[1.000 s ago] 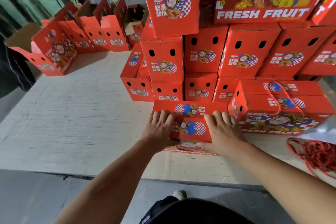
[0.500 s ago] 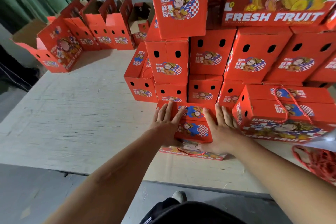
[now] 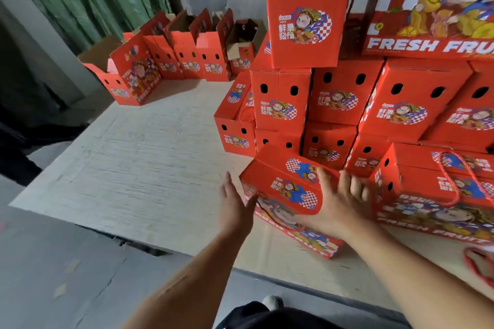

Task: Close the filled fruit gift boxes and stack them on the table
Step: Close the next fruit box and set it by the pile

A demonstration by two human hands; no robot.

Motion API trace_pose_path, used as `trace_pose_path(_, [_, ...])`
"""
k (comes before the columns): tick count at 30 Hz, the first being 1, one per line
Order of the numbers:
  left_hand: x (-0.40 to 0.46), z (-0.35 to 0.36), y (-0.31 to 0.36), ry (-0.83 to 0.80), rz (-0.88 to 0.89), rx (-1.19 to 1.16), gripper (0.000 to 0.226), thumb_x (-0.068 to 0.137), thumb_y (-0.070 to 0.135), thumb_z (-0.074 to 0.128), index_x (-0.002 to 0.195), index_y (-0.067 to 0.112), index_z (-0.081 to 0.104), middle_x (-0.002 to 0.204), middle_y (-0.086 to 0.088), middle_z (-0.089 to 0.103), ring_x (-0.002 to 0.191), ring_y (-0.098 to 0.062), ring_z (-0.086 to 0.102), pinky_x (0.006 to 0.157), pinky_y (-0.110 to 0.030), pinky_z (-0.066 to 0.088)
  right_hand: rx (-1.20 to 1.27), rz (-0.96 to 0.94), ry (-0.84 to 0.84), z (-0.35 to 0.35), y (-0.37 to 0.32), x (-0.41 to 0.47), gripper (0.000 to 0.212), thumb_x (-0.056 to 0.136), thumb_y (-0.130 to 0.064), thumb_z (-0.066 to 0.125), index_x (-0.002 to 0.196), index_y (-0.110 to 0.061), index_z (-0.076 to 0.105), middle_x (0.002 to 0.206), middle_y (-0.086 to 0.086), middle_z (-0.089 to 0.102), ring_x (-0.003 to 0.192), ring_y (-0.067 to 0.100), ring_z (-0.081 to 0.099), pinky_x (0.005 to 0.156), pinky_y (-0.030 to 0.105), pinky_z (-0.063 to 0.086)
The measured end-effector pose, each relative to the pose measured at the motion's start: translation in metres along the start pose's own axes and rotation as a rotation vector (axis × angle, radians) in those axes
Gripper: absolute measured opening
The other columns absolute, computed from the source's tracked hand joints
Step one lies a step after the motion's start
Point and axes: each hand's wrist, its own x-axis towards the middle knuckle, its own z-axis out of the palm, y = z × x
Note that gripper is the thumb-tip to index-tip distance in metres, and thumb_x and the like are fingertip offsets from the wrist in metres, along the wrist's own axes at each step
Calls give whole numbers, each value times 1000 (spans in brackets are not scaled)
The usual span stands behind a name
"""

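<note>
Gift box point(image 3: 291, 189) under inspection sits at the near edge of the table point(image 3: 149, 157), directly ahead of me, between my two hands, with its far side against the lowest row of the stacked boxes point(image 3: 344, 93) and a second closed box point(image 3: 438, 195) with a red rope handle just beside it on the right. Its long axis runs from far-left to near-right, skewed against the table edge, and it looks slightly tilted; whether it sits flat I cannot tell. My right hand point(image 3: 336, 203) lies flat on the top panel, fingers straight and spread, pressing rather than gripping. My left hand point(image 3: 235, 205) stands edge-on at the box's left end, fingers straight and together, touching or very nearly touching that end; the blur prevents a firmer finding. Neither hand has hold of anything. The right hand is the nearer to the work, being already on the lid. Condition of the box: red card, cartoon figure and blue-and-white check print on top, "FRESH FRUIT" lettering along the near side, top flaps down and apparently closed. In my judgement closing is done or nearly so, and the coming lift calls for both palms on the two short ends. Open, unclosed boxes point(image 3: 187, 53) stand at the table's far left.
</note>
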Motion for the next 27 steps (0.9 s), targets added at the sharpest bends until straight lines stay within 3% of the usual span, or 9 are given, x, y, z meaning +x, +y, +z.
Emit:
trace_pose_path(3, [-5, 6, 17, -232, -331, -479, 26, 105, 27, 59, 123, 10, 64, 107, -9, 71, 62, -11, 67, 63, -28, 56, 40, 118, -14, -2, -23, -12, 148, 39, -116, 10, 160, -31, 9, 145, 17, 34, 132, 34, 29, 106, 48, 18])
trace_pose_path(6, [-11, 8, 18, -249, -307, -424, 22, 104, 21, 54, 92, 9, 68, 75, -4, 59, 43, -8, 42, 46, -20, 36, 258, 230, -149, -15, -7, 3, 116, 74, -101, 16, 150, -18, 44, 147, 17, 50, 134, 35, 46, 110, 45, 35])
trace_pose_path(8, [-15, 1, 20, -246, -314, -541, 22, 105, 21, 53, 91, 8, 65, 69, -4, 49, 43, -9, 36, 46, -21, 31, 565, 295, -344, -16, 10, 10, 87, 87, -86, 38, 123, -13, 70, 125, 15, 70, 112, 32, 66, 101, 40, 50])
trace_pose_path(12, [-26, -20, 46, -412, -134, -746, 33, 96, 52, 60, 75, 26, 64, 65, 4, 46, 57, -8, 37, 56, -26, 30, 979, 369, -533, -4, 17, 4, 48, 93, -68, 60, 108, -23, 68, 115, -4, 68, 104, 20, 66, 87, 32, 47])
trace_pose_path(16, [-44, -40, 83, -502, 27, -854, 41, 89, 61, 67, 106, 25, 76, 96, 4, 74, 75, -7, 69, 64, -22, 54, 969, 254, -23, -3, -6, 8, 23, 99, -28, 66, 111, -10, 72, 86, -2, 72, 78, 14, 66, 69, 26, 51])
trace_pose_path(18, [-56, -48, 91, -459, 44, -795, 46, 89, 62, 68, 121, 30, 73, 110, 5, 78, 85, -6, 74, 65, -18, 55, 1012, 218, 47, -11, -18, 1, 22, 102, -24, 59, 112, -9, 72, 94, 1, 73, 88, 20, 68, 80, 37, 56])
trace_pose_path(21, [-69, -57, 95, -429, 86, -729, 52, 90, 60, 66, 133, 31, 67, 106, 21, 77, 86, 7, 72, 59, -6, 50, 1242, 52, 28, -22, -35, -25, 19, 103, -22, 56, 91, -12, 67, 70, -7, 68, 67, 9, 61, 65, 32, 46])
trace_pose_path(24, [-73, -56, 102, -462, 141, -674, 63, 85, 67, 68, 139, 34, 64, 125, 18, 71, 112, 5, 66, 84, -10, 53, 1453, -152, 58, -47, -56, -45, 12, 96, -28, 60, 93, -17, 65, 72, -3, 69, 70, 6, 65, 65, 22, 51])
trace_pose_path(27, [-80, -49, 107, -484, 143, -673, 69, 79, 71, 63, 140, 40, 60, 142, 10, 48, 136, -5, 48, 118, -35, 39, 1572, -179, -142, -68, -67, -48, 24, 91, -40, 54, 105, -27, 68, 93, -7, 77, 89, 1, 71, 74, 20, 55])
